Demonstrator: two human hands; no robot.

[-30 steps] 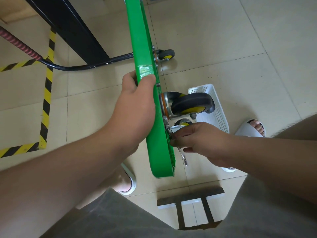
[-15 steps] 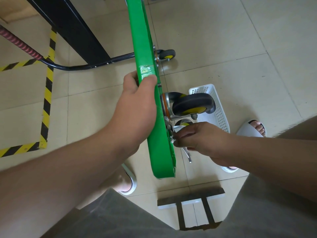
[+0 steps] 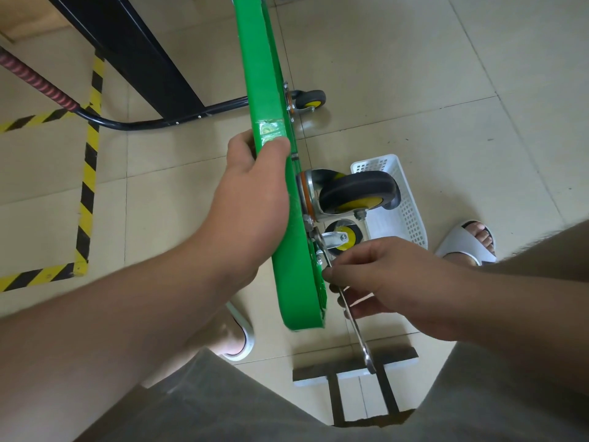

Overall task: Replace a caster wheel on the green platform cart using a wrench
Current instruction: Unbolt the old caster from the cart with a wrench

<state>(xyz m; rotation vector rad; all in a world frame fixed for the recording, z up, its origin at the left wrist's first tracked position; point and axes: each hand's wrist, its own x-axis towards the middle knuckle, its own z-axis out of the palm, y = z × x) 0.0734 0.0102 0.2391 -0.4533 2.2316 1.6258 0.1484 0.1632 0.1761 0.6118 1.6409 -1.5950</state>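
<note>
The green platform cart stands on its edge, its underside facing right. My left hand grips its upper edge, fingers curled over the rim. A caster wheel, black with a yellow hub, juts from the underside near the cart's near end. My right hand pinches a metal wrench whose head sits at the caster's mounting plate; its handle slants down toward me. A second loose caster lies on the floor just behind my right hand. Another mounted caster shows farther along.
A white plastic basket sits on the tile floor right of the caster. The cart's black handle curves left, near a black frame. Yellow-black tape marks the floor. My sandalled feet flank the cart.
My right hand has slid down and toward me along the wrench, and the handle now sticks out farther below it. My left hand keeps its hold on the cart.
</note>
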